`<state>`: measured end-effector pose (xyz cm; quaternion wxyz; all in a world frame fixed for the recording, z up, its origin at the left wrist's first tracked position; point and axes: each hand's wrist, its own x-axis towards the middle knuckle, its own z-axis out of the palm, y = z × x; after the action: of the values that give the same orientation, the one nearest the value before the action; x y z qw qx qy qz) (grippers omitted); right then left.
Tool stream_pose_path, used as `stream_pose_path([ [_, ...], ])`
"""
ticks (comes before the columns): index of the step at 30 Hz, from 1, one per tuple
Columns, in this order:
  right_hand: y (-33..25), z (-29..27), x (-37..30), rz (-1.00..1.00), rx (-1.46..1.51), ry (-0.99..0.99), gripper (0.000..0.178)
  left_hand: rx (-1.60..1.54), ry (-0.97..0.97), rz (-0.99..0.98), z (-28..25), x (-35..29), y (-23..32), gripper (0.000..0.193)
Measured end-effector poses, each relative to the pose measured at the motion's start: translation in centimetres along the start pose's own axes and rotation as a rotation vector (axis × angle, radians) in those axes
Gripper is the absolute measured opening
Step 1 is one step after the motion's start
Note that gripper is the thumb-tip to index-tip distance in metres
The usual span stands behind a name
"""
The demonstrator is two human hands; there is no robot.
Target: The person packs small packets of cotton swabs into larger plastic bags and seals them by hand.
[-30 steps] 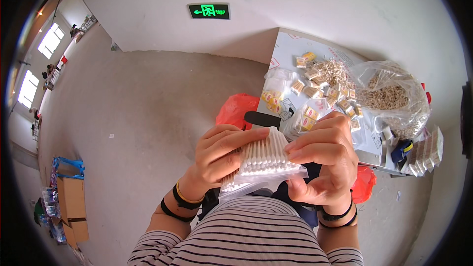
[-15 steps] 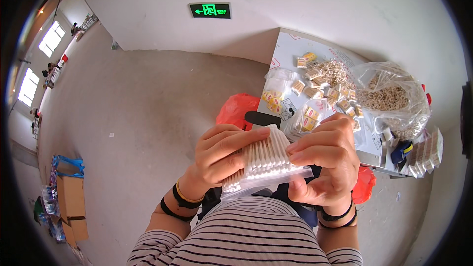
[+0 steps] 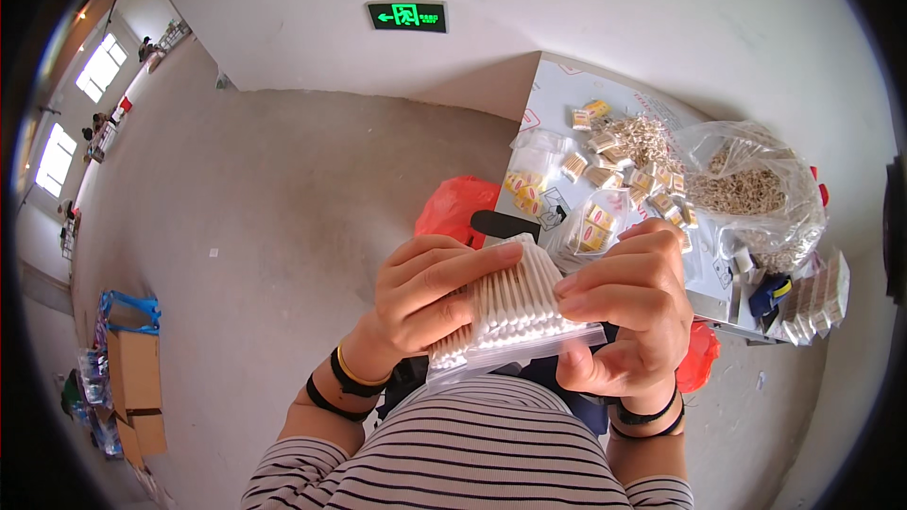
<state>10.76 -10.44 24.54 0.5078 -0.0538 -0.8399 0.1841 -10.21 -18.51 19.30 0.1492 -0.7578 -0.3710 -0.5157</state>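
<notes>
Swab bag (image 3: 520, 316) sat between both hands: left hand (image 3: 416, 295) grasping one side, right hand (image 3: 635, 307) fingertips on the other, full pinch unclear. Likely light, slippery film, snappable sticks; best held by flat faces. Count: one bag apparently, swabs uncountable, one big sack (image 3: 756, 156) beyond right hand

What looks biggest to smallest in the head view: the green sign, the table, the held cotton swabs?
1. Table
2. Held cotton swabs, though being near the camera helps
3. Green sign
</notes>
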Motion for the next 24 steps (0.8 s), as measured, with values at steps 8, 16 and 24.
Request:
stream_pose_path([
  [8, 0.05, 0.22, 0.36, 0.04, -0.025, 0.003, 0.028, -0.027, 0.002, -0.024, 0.45, -0.03, -0.08, 0.021],
  [16, 0.15, 0.45, 0.54, 0.045, -0.007, -0.005, 0.028, -0.03, -0.007, -0.037, 0.31, 0.1, -0.03, 0.023],
  [24, -0.02, 0.34, 0.5, 0.028, 0.049, -0.023, 0.027, -0.019, 0.012, 0.003, -0.19, 0.21, -0.3, 0.022],
])
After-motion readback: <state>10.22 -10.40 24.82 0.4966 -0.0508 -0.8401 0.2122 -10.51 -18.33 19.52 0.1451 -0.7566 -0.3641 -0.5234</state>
